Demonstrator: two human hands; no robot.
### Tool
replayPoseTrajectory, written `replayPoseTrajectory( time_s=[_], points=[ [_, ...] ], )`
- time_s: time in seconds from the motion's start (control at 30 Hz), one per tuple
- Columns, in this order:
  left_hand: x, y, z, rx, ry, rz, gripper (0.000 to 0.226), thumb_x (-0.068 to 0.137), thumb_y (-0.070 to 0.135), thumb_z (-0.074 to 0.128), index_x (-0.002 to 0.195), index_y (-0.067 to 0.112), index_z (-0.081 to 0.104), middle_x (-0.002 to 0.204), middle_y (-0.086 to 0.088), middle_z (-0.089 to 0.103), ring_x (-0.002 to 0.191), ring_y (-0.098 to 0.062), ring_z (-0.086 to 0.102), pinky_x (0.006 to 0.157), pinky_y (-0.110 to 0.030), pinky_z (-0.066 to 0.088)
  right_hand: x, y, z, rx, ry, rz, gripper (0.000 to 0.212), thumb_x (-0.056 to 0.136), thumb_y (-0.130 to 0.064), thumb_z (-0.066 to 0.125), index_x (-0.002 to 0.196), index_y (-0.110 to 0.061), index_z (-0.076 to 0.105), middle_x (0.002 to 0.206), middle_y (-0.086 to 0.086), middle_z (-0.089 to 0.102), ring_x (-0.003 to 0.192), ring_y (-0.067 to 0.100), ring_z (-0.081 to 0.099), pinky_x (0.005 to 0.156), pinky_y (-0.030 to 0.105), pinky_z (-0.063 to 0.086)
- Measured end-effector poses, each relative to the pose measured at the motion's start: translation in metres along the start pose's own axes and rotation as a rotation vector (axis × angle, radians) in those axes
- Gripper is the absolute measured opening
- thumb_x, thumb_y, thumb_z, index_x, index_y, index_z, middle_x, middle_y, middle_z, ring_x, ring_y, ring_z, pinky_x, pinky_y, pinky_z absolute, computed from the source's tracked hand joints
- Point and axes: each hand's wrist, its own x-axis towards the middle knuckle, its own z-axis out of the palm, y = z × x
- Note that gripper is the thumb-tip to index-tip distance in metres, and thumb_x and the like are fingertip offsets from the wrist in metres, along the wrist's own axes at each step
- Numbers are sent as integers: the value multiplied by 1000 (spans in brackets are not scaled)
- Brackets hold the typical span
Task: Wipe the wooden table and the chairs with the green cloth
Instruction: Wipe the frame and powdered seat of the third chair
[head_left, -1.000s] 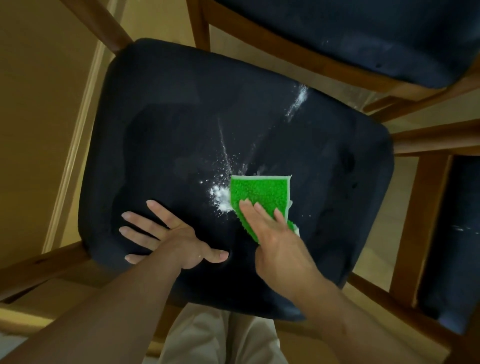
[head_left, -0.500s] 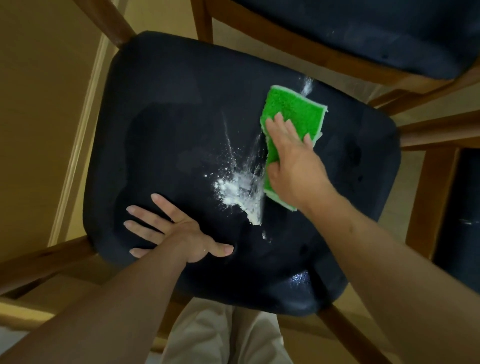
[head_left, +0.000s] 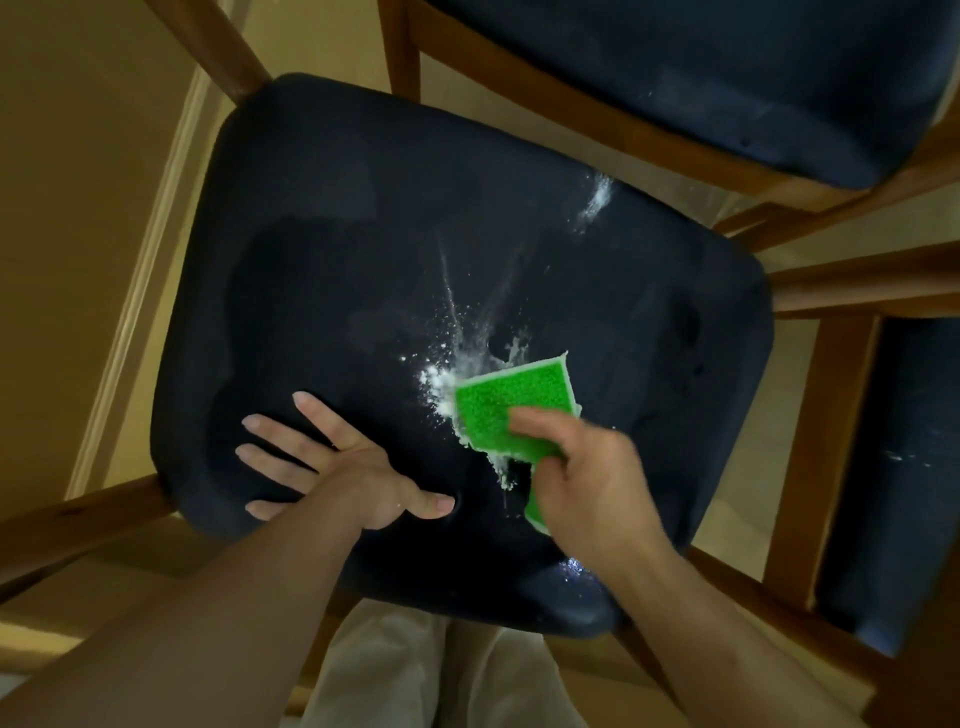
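Observation:
A dark blue padded chair seat (head_left: 363, 249) in a wooden frame fills the view below me. White powder (head_left: 441, 371) lies scattered near its middle, with a streak (head_left: 597, 200) toward the far right corner. The green cloth (head_left: 506, 402) lies flat on the seat, its left edge against the powder pile. My right hand (head_left: 587, 483) presses down on the cloth's near part, fingers curled over it. Flat on the seat's near left part rests my left hand (head_left: 343, 467), fingers spread and holding nothing.
A second chair with a dark blue seat (head_left: 701, 73) stands just beyond, and a third (head_left: 893, 467) at the right shows white specks. Wooden chair rails (head_left: 857, 280) cross between them. Beige floor and a pale baseboard (head_left: 135, 291) run along the left. My light trousers (head_left: 441, 675) are below.
My right hand has dragged the cloth back from the far right of the seat to the near middle, pulling powder toward me. The left hand has stayed put.

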Motion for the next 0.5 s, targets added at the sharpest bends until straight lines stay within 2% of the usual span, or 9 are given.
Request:
replayPoseTrajectory(
  time_s=[0.03,0.1,0.13,0.2,0.23,0.3,0.4,0.43,0.5],
  points=[
    [-1,0,0,-1,-5,5,169,45,56,91,103,13,-62,111,-24,-67,120,-43,-52,107,-68,-9,5,-5,-8,139,26,90,51,77,14,46,103,-21,74,104,-5,74,83,1,66,73,12,51],
    [-2,1,-1,-2,-11,-2,169,46,55,91,103,13,-62,112,-24,-67,120,-43,-52,107,-67,-9,17,-13,-26,414,44,222,53,78,20,45,88,-25,70,91,-11,74,59,5,57,51,15,42],
    [-2,1,0,-3,-12,-9,169,46,54,91,103,13,-62,112,-24,-67,121,-43,-52,107,-67,-9,24,-14,-35,502,48,265,52,78,21,45,87,-25,69,87,-10,73,59,11,55,48,20,40],
    [-2,0,0,-2,-9,-6,169,45,55,91,101,14,-63,108,-23,-69,120,-43,-52,107,-67,-9,37,-15,-47,535,60,315,49,80,19,47,92,-23,69,91,-6,72,67,18,57,55,30,45],
    [-2,0,0,-8,-13,-7,170,44,55,92,101,14,-63,108,-23,-69,120,-43,-52,107,-67,-9,42,-14,-51,486,78,322,46,82,16,48,96,-23,68,95,-5,70,75,14,62,63,31,49],
    [-2,0,0,-17,-12,-16,170,44,54,92,100,13,-64,109,-23,-69,119,-43,-53,107,-68,-9,50,-8,-58,291,114,327,39,86,5,51,104,-26,66,101,-12,67,91,3,63,78,26,51],
    [-1,2,1,-18,-2,-20,168,46,52,92,94,14,-65,105,-23,-70,118,-44,-53,107,-68,-8,58,-7,-71,63,96,349,25,91,-20,57,114,-26,65,98,-18,64,90,0,60,70,16,43],
    [0,2,2,-13,8,-29,168,46,52,92,92,13,-65,106,-23,-69,119,-44,-52,107,-68,-7,60,-7,-73,1,54,357,28,91,-30,59,118,-25,64,100,-16,65,90,3,59,69,19,42],
    [-1,4,4,-30,29,-37,168,46,53,91,96,13,-64,114,-25,-66,120,-44,-51,107,-68,-6,64,-9,-74,-172,-55,343,47,89,-49,61,126,-20,58,110,-6,65,95,13,58,74,27,41]
  ],
)
